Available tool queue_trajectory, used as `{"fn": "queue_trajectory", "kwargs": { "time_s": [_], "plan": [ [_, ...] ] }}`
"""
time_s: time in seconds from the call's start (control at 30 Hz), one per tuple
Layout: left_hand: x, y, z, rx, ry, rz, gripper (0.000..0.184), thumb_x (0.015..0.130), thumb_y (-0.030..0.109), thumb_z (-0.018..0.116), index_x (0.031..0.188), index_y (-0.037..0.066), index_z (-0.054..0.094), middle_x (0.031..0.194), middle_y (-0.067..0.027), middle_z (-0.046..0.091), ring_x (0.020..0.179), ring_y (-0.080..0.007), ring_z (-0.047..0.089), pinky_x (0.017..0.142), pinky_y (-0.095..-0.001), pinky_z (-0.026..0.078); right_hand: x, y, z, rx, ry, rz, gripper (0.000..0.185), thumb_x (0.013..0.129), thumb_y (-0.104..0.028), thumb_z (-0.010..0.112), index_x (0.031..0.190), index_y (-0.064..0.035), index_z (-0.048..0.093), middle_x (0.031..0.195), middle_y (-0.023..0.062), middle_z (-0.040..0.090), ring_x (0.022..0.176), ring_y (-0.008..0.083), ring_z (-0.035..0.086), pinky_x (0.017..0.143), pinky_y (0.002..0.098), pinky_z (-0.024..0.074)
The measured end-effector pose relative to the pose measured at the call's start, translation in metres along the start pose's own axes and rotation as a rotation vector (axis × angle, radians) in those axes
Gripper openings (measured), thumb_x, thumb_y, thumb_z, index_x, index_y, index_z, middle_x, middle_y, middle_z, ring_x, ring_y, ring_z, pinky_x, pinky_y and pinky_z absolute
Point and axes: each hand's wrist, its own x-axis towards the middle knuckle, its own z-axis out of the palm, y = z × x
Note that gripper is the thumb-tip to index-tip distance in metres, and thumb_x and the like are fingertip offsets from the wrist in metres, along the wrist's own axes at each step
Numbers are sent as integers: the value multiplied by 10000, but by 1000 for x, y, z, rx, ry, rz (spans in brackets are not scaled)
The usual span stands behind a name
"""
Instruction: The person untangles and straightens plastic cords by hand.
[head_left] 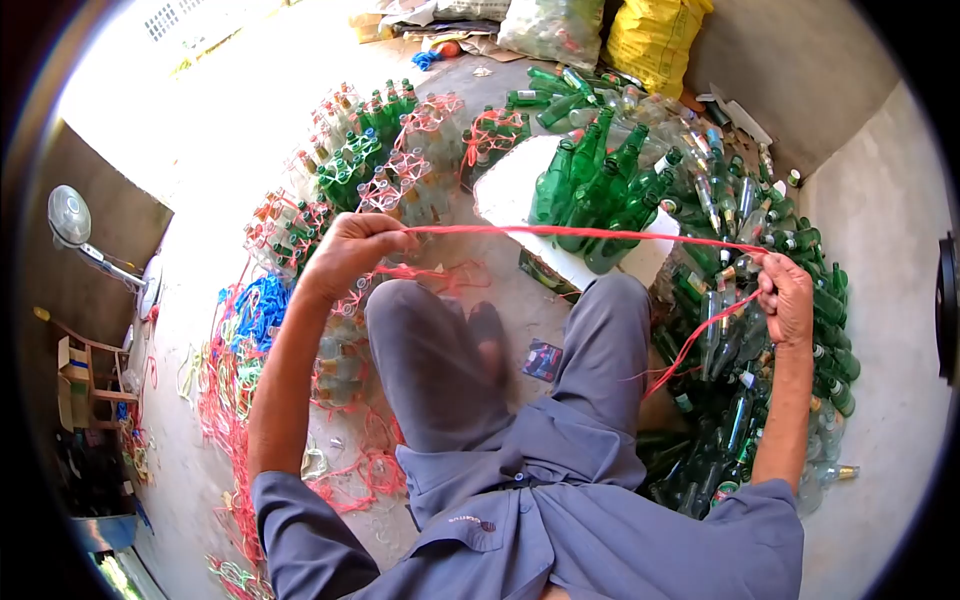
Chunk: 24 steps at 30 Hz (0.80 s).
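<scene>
A red plastic string (560, 231) is stretched level between my two raised hands, in front of my knees. My left hand (360, 245) is closed, pinching one end between thumb and fingers. Closed around the other end is my right hand (787, 300), from which a loose tail of the string hangs toward my right thigh. Just beyond the taut string, several green glass bottles (600, 180) stand grouped upright on a white board (505, 185). The board's underside is mostly hidden.
Tied bundles of bottles (405, 185) stand on the floor ahead to the left. Loose bottles (735, 330) lie heaped along my right side. Red string (235, 420) and blue string (262, 305) lie tangled at left, near a fan (70, 215). A yellow sack (655, 40) stands at the back.
</scene>
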Motion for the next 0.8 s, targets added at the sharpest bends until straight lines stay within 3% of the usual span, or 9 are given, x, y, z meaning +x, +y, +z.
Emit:
{"fn": "queue_trajectory", "kwargs": {
  "time_s": [0.1, 0.13, 0.23, 0.47, 0.57, 0.67, 0.7, 0.8],
  "plan": [
    [7, -1, -25, 55, 34, -15, 191, 881, 211, 708, 915, 27, 745, 739, 48, 635, 626, -24, 491, 565, -204, 395, 6, 18, -42, 77, 102, 44, 172, 939, -158, 633, 995, 4, 650, 650, -37, 512, 432, 0, 338, 376, 153, 246],
    [9, 3, -24, 99, 46, 87, 201, 881, 222, 719, 914, 25, 741, 738, 49, 626, 655, -32, 498, 589, -221, 409, 11, 31, -61, 54, 146, 61, 197, 942, -187, 641, 1032, -12, 635, 651, -44, 503, 426, -1, 347, 369, 156, 250],
    [14, 13, -33, 105, 63, 20, 202, 875, 216, 728, 923, 20, 740, 739, 48, 623, 680, -38, 504, 611, -238, 423, 10, 45, -90, 22, 280, 52, 184, 928, -163, 646, 1008, 3, 648, 649, -37, 510, 432, 6, 361, 366, 164, 250],
    [26, 7, -54, 263, 107, 69, 199, 862, 216, 728, 879, 18, 748, 690, 47, 602, 645, -39, 482, 588, -245, 407, 19, 103, -185, 74, 585, 72, 127, 928, -167, 627, 977, -53, 655, 660, -45, 514, 455, 20, 393, 371, 184, 266],
    [32, -3, -60, 329, 118, 92, 209, 857, 225, 721, 875, 19, 750, 673, 44, 593, 626, -40, 467, 581, -241, 397, 16, 132, -223, 153, 592, 116, 104, 912, -161, 622, 950, -69, 650, 676, -39, 538, 469, 21, 415, 377, 180, 289],
    [33, 5, -51, 328, 95, 88, 198, 863, 220, 699, 861, 28, 748, 725, 16, 643, 687, -53, 525, 645, -250, 431, 11, 141, -213, -89, 546, 382, 140, 893, -153, 616, 984, -54, 656, 715, -23, 579, 494, 34, 465, 387, 185, 345],
    [35, 12, -44, 314, 80, 91, 192, 866, 216, 690, 855, 32, 747, 754, 3, 670, 721, -60, 558, 678, -255, 449, 9, 139, -203, -249, 498, 344, 163, 890, -150, 615, 1004, -41, 656, 731, -16, 592, 507, 44, 487, 399, 194, 370],
    [30, 52, -10, 331, 57, 103, 205, 871, 210, 687, 874, 14, 747, 714, 19, 632, 665, -54, 530, 624, -238, 433, 3, 108, -125, -644, 281, 152, 252, 889, -136, 614, 1094, 8, 643, 792, 17, 636, 583, 82, 569, 475, 227, 463]
  ]
}}
